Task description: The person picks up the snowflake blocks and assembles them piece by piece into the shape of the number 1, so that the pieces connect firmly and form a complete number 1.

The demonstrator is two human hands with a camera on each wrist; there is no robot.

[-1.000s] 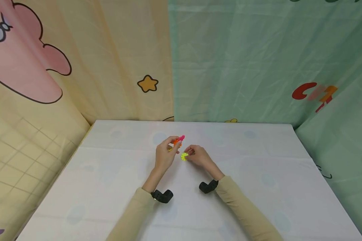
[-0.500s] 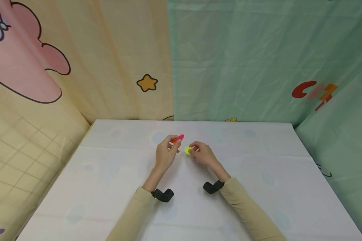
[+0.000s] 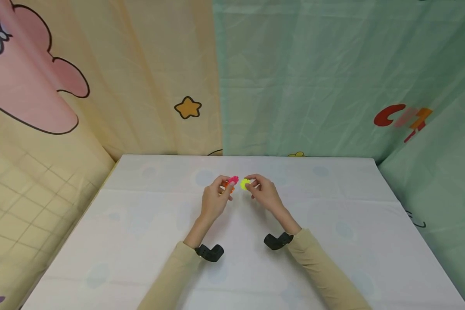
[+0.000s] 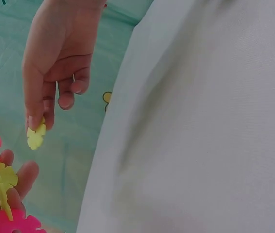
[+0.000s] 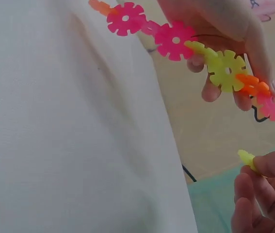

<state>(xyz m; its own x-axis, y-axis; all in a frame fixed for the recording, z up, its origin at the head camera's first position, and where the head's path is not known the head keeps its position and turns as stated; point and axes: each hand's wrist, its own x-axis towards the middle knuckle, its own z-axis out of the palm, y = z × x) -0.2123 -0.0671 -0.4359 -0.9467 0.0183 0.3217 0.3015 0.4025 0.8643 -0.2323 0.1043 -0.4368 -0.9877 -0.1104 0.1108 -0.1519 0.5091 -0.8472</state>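
My left hand point(image 3: 213, 201) pinches the end of a chain of interlocked notched plastic discs point(image 5: 176, 41). In the right wrist view the chain runs through pink, yellow and orange discs, with a pink disc point(image 5: 273, 103) at the thumb. Between the thumb and fingers of my right hand point(image 3: 267, 194) is a single yellow notched disc point(image 3: 245, 184), seen nearly edge-on in the right wrist view. A small gap separates this disc from the chain's pink end disc in the head view. Both hands are raised over the table, and fingers hide part of the chain there.
A white-covered table point(image 3: 240, 275) lies beneath both hands. Behind it hang a cream curtain point(image 3: 147, 86) and a green curtain point(image 3: 314, 86) with cartoon prints. Black cameras sit on both wrists.
My right hand has lifted the yellow disc up and slightly to the right, level with the chain's pink end disc. My left hand has barely moved and still holds the chain.
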